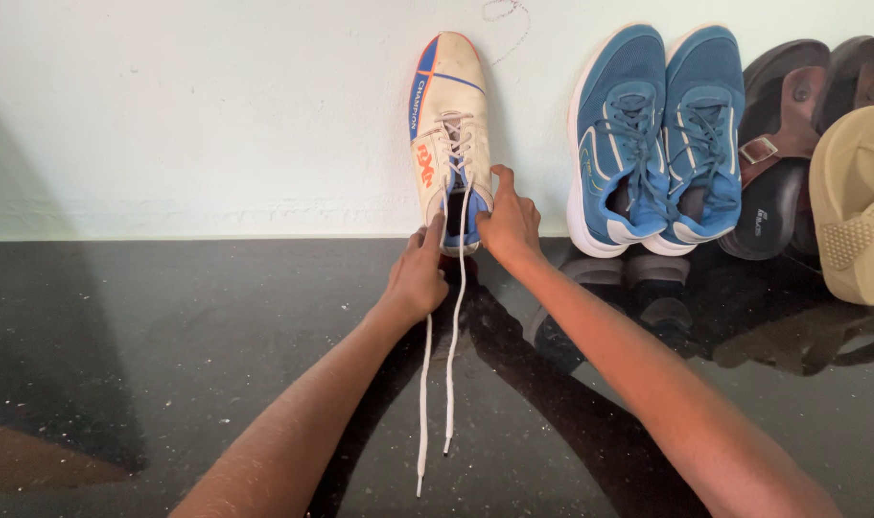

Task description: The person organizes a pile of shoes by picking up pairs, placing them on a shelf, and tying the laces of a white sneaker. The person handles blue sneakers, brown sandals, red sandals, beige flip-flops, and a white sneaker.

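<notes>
Head view: two loose laces [437,384] trail toward the viewer across the dark floor [168,336]. Left hand [416,280] pinches one lace; right hand [510,225] clasps the heel of the white shoe [448,134], which stands toe-up against the wall [216,105]. Both hands lie equally near; blue shoes [657,144] crowd the right, open floor lies left.

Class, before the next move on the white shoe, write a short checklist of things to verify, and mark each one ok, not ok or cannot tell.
1. White shoe leans toe-up against the wall: ok.
2. Left hand at the heel: ok.
3. Right hand on the shoe's collar: ok.
4. Laces untied, both ends loose on the floor: ok.
5. Laces threaded through every eyelet: cannot tell.
6. Blue shoes stand apart from the white shoe: ok.
</notes>
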